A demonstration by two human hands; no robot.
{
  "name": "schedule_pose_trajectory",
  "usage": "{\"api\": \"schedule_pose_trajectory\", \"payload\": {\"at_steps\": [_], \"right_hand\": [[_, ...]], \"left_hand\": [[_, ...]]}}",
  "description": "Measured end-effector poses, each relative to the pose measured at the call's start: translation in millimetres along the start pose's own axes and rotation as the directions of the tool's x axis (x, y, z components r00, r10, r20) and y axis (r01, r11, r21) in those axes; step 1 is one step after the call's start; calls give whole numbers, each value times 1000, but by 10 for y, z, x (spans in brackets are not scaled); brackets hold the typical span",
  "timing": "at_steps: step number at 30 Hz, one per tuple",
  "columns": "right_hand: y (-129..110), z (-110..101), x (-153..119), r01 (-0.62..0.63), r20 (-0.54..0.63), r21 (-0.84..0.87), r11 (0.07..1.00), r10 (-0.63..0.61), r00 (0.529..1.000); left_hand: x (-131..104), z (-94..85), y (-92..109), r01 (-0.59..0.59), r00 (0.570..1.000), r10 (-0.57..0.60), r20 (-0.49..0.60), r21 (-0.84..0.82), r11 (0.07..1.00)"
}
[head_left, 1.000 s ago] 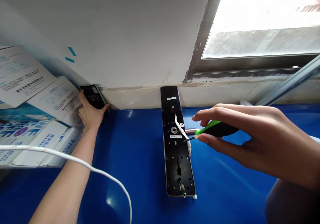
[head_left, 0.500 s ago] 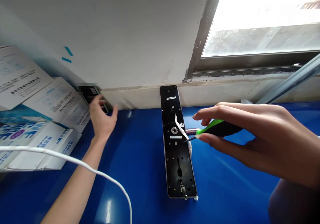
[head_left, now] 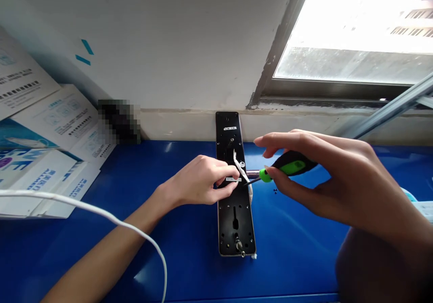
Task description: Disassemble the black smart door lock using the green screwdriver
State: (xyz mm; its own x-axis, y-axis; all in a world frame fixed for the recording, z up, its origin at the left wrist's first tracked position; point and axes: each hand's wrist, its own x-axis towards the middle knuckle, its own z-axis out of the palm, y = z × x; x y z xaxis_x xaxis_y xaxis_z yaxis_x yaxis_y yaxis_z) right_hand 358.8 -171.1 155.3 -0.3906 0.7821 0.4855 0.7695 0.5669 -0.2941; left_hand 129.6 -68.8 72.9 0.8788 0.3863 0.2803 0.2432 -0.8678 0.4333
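One screwdriver (head_left: 295, 164) pinched in our right hand (head_left: 338, 176), 3 o'clock of black plate (head_left: 227, 217) | left hand (head_left: 199, 181) over it, fingertips slightly parted | we judge plate stiff, weighty: hold 9 o'clock edge

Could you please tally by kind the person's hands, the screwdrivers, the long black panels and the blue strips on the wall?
Hands: 2 (left hand, right hand)
Screwdrivers: 1 (green-and-black screwdriver)
Long black panels: 1 (black panel)
Blue strips: 2 (upper strip, lower strip)
Total: 6
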Motion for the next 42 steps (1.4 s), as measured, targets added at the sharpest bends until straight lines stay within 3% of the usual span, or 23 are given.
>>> {"api": "schedule_pose_trajectory", "payload": {"at_steps": [5,11,42], "right_hand": [[0,2,-17,27,17,-56,998,-26,1000],[38,0,-20,9,-20,-58,998,-10,1000],[43,14,6,-3,-40,-69,998,1,999]], "left_hand": [[-47,-49,-13,102,981,-99,169,-7,995],[-43,-67,-65,150,957,-140,255,-17,989],[-19,-58,55,251,934,-221,281,-74,965]]}}
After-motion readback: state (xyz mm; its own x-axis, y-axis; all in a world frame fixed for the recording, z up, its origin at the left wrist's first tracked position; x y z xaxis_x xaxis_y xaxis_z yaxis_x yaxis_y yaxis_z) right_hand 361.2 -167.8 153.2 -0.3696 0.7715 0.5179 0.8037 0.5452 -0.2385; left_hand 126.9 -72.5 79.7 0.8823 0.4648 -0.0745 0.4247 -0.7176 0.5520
